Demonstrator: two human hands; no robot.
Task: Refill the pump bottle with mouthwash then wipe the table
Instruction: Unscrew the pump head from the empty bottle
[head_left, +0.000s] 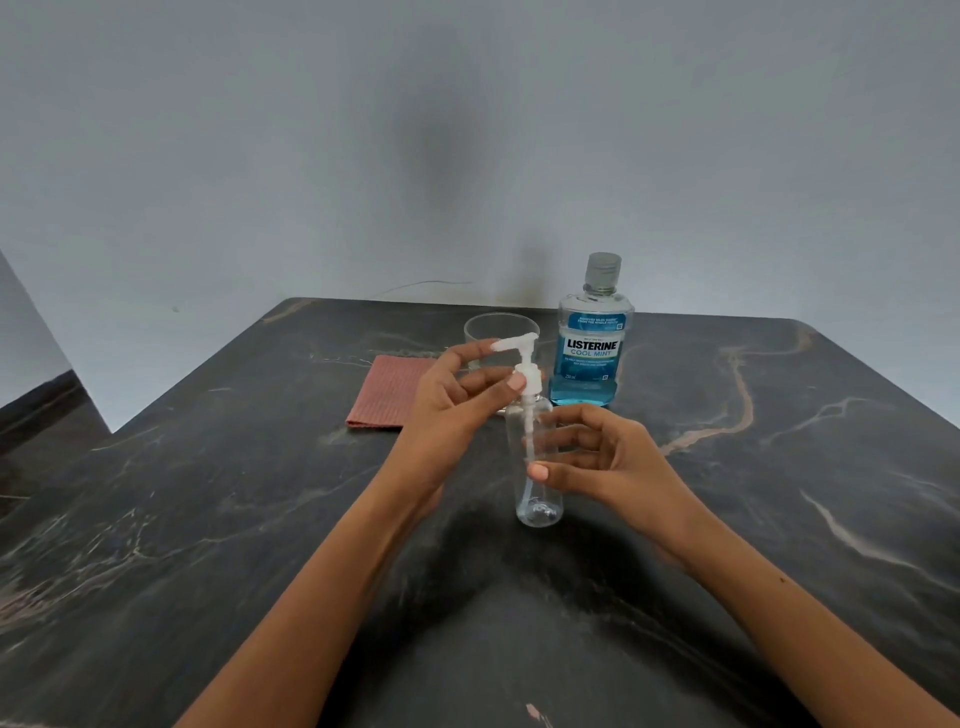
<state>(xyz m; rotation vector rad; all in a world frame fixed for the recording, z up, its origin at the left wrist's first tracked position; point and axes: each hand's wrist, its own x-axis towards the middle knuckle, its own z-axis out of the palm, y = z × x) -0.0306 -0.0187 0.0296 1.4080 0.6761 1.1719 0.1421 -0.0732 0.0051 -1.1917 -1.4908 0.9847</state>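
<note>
Two hands are held at an empty clear pump bottle (539, 467) standing on the dark tabletop (208, 519): its white pump (522, 364) is pinched by the left hand (452, 410), its body by the right hand (608, 457), with mouthwash (592, 343), glass (498, 332) and cloth (389, 392) behind.

The left hand (457, 405) covers the right edge of the red cloth (387, 392) and the lower part of the glass (498, 332) behind its fingers. The small print on the mouthwash bottle (592, 348), above the right hand's fingers, is too fine to read. Through the clear pump bottle (537, 483) the right hand's (608, 457) fingertips look smeared. Both forearms run off the bottom edge. A pale fleck on the table (779, 519), below both hands, is unclear.
</note>
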